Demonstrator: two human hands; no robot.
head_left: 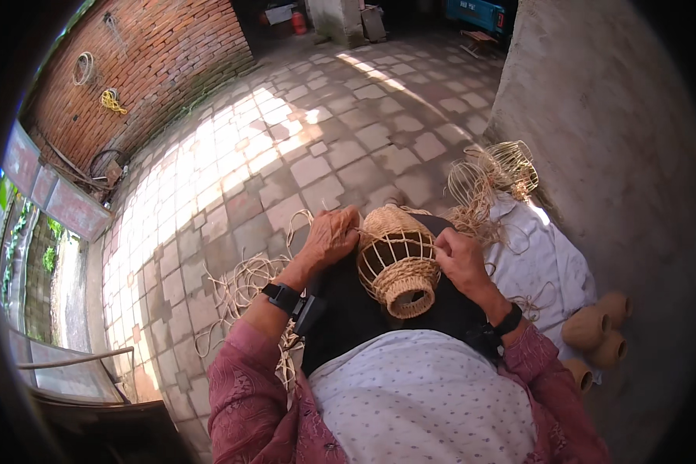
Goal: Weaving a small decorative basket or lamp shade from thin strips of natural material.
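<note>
On my lap lies a small woven basket [398, 259], tilted with its round open neck toward me. Its far body and its neck are tightly wound with tan straw cord, and bare upright ribs show in a band between them. My left hand [334, 236] is closed at the basket's left side, around a straw cord that loops out beyond the knuckles. At the right side of the ribs, my right hand [462, 263] pinches the basket with thumb and finger. What lies under the fingertips is partly hidden.
Loose straw cord [247, 282] hangs at my left. To the right, a white cloth [533, 255] carries more straw; an open-ribbed basket frame [516, 166] lies beyond it. Several brown rounded pots [586, 326] sit by the grey wall [619, 155]. Paving [317, 170] stretches ahead to a brick wall [155, 54].
</note>
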